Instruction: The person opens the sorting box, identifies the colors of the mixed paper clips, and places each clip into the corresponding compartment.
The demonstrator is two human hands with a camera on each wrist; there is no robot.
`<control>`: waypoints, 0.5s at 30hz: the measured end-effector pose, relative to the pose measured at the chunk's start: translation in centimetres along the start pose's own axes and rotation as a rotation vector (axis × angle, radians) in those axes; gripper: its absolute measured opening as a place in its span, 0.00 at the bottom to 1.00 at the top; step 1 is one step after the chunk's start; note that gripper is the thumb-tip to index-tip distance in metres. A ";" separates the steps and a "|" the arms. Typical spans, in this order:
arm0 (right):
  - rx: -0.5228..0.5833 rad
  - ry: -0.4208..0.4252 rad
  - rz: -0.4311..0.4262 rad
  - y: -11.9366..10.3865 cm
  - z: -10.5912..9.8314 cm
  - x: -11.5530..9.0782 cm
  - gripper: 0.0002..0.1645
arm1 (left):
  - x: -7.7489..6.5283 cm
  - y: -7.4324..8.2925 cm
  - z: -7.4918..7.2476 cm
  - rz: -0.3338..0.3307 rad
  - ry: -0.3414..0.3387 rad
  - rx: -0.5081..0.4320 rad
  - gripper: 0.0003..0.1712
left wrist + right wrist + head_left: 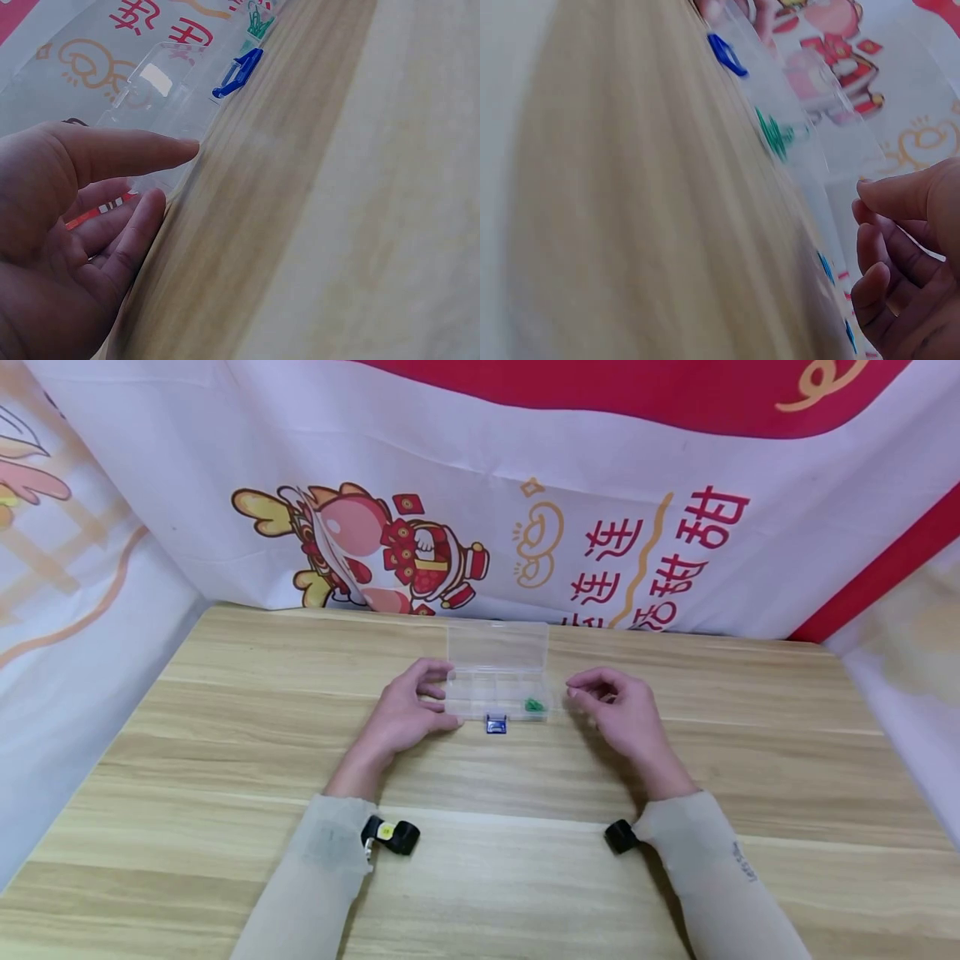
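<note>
A clear plastic compartment box [495, 689] sits on the table, its see-through lid [498, 645] raised at the back. The blue latch [496, 724] hangs at the box's front edge. Small green pieces [533, 704], thin and wire-like, lie in the front right compartment. My left hand [411, 706] grips the left end of the box, thumb [169, 148] at its front corner and the other fingers along its side. Just off the right end is my right hand [618, 702], fingers loosely curled, thumb tip close to the index finger; nothing shows between them.
Small blue pieces [825, 267] appear low beside the right hand in the right wrist view. Behind the wood-grain table [495, 860] hangs a printed white and red cloth [480, 452]. Light cloth also borders the left and right sides.
</note>
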State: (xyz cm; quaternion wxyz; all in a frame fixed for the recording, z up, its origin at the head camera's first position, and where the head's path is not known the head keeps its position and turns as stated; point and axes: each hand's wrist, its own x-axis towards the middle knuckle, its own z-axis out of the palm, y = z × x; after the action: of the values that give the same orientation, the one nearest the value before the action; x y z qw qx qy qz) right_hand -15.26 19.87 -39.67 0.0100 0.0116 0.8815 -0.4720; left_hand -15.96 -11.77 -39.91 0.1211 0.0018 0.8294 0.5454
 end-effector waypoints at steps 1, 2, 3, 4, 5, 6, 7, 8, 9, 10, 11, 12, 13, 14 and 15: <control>0.005 0.005 0.012 0.2 -0.3 0.1 0.10 | 0.0 0.0 0.0 -0.002 0.000 0.000 0.46; 0.011 0.011 0.024 0.4 -0.7 0.2 0.11 | 0.0 0.0 0.0 -0.004 0.000 0.001 0.46; 0.015 0.020 0.038 0.7 -1.1 0.3 0.12 | 0.0 0.0 0.0 -0.006 0.000 0.002 0.46; 0.020 0.031 0.052 0.9 -1.5 0.4 0.12 | 0.0 0.0 0.0 -0.007 0.001 0.003 0.46; 0.019 0.046 0.065 1.2 -2.0 0.5 0.13 | 0.0 0.0 0.0 -0.007 0.002 0.004 0.46; 0.013 0.065 0.076 1.4 -2.4 0.5 0.13 | 0.0 0.0 0.0 -0.008 0.003 0.004 0.46; 0.004 0.085 0.092 1.7 -2.8 0.6 0.14 | 0.0 0.1 0.0 -0.008 0.003 0.005 0.46; -0.006 0.105 0.109 2.0 -3.2 0.6 0.14 | 0.0 0.1 0.0 -0.006 0.003 0.004 0.46; -0.016 0.124 0.127 2.3 -3.5 0.6 0.14 | 0.0 0.1 0.0 -0.005 0.003 0.004 0.46; -0.024 0.139 0.144 2.6 -3.7 0.6 0.15 | -0.1 0.1 0.0 -0.003 0.003 0.005 0.46; -0.032 0.151 0.159 2.8 -3.9 0.7 0.15 | -0.1 0.1 0.0 -0.002 0.003 0.005 0.46; -0.033 0.160 0.173 3.0 -4.1 0.7 0.16 | -0.1 0.1 0.0 -0.001 0.004 0.006 0.46; -0.036 0.163 0.182 3.2 -4.2 0.7 0.16 | -0.1 0.1 0.0 0.000 0.004 0.007 0.46; -0.039 0.164 0.185 3.3 -4.2 0.8 0.17 | -0.1 0.1 0.1 0.001 0.006 0.006 0.46; -0.044 0.162 0.184 3.4 -4.2 0.8 0.17 | -0.1 0.1 0.1 0.002 0.007 0.005 0.46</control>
State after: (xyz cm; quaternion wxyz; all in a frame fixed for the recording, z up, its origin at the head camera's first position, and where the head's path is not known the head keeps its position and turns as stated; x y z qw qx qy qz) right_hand -16.00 25.28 -40.15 -0.0180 0.1302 0.8847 -0.4473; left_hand -15.88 -11.71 -39.85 0.1178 0.0009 0.8311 0.5434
